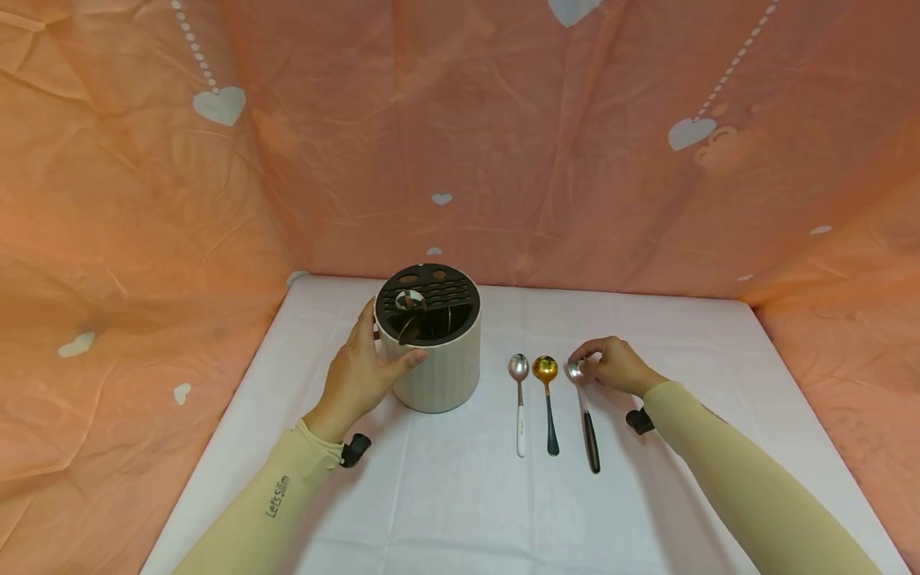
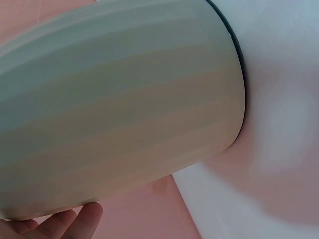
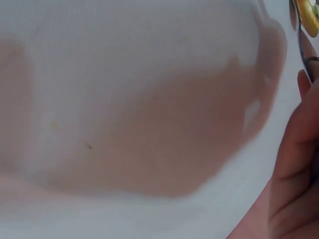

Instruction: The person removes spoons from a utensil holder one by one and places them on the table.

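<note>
A cream ribbed utensil holder (image 1: pixel 438 379) with a black slotted lid (image 1: pixel 449 287) stands upright on the table. My left hand (image 1: pixel 362 375) grips its left side, thumb across the front; its fingertips (image 2: pixel 89 216) show against the wall in the left wrist view. One shiny-topped utensil (image 1: pixel 410 300) pokes out of the lid. To the right, my right hand (image 1: pixel 609 366) pinches a black-handled spoon (image 1: pixel 590 439) by its silver bowl, the handle pointing toward me. Just left of it lie a gold spoon (image 1: pixel 545 370) with a dark handle and a silver spoon (image 1: pixel 519 369) with a white handle.
A white cloth (image 1: pixel 460 495) covers the table. Orange sheeting (image 1: pixel 503 160) with pale hearts hangs behind it and along both sides, close to the table edges. Dark wrist-camera pieces (image 1: pixel 355 450) stick out below both wrists.
</note>
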A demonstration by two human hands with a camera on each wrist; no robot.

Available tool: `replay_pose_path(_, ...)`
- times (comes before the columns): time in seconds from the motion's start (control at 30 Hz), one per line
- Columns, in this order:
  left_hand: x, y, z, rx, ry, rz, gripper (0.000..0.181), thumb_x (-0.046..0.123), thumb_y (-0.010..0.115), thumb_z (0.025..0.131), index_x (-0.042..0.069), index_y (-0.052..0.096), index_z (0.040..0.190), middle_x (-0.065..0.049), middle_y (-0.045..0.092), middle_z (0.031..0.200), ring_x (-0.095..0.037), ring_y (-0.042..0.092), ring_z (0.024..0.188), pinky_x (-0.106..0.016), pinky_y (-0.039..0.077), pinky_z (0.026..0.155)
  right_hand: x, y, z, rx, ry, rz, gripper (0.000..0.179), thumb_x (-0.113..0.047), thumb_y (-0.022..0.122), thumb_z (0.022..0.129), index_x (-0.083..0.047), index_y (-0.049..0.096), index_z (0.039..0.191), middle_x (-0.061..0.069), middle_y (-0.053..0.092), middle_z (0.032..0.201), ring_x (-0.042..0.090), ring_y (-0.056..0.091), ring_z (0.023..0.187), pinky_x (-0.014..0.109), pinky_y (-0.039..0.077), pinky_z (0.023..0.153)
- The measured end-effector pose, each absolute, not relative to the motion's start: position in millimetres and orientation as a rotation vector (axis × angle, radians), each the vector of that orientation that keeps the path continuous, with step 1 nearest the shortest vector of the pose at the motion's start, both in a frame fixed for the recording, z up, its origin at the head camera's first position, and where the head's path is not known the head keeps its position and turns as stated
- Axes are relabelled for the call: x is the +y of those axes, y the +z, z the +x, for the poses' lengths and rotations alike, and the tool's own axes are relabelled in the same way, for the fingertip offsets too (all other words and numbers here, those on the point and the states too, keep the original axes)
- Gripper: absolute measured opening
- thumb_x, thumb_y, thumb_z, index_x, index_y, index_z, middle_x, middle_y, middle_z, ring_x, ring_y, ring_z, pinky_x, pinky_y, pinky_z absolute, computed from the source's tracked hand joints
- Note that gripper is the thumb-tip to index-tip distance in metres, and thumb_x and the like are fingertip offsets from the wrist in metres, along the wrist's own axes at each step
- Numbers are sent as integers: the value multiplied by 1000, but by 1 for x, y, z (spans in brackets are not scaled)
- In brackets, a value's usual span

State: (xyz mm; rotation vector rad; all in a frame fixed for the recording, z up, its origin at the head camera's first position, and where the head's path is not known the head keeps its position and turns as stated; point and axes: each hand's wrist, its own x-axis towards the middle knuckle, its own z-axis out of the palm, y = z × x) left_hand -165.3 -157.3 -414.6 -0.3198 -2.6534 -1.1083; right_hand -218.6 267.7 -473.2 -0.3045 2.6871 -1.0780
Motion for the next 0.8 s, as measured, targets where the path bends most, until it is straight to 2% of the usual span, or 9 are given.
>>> replay_pose_path(0.23, -157, -414, -164, -2678, -1109, -302, 105, 61, 75, 81, 24, 15, 159, -14, 41, 150, -39, 58, 114, -60, 48, 81, 269, -476, -219, 2662, -1084, -275, 23, 2, 60, 89, -7, 76, 103, 16, 64, 110, 13, 49, 51, 26, 44, 52)
replay_pose_path(0.5, -157, -414, -165, -2675, -1108, -303, 105, 61, 75, 81, 25, 15, 159, -13, 41, 150, -39, 58, 113, -60, 48, 81, 269, -479, -222, 2662, -1098, -267, 22, 2, 63, 88, -7, 76, 103, 9, 67, 93, 12, 50, 51, 26, 43, 52)
replay_pose_path(0.8, -157, -413, -165, -2684, -1114, -302, 104, 61, 75, 81, 26, 16, 159, -12, 40, 151, -39, 58, 115, -61, 48, 83, 265, -482, -225, 2674, -1105, -282, 21, 2, 65, 87, -6, 76, 102, 10, 67, 96, 14, 49, 55, 27, 43, 54)
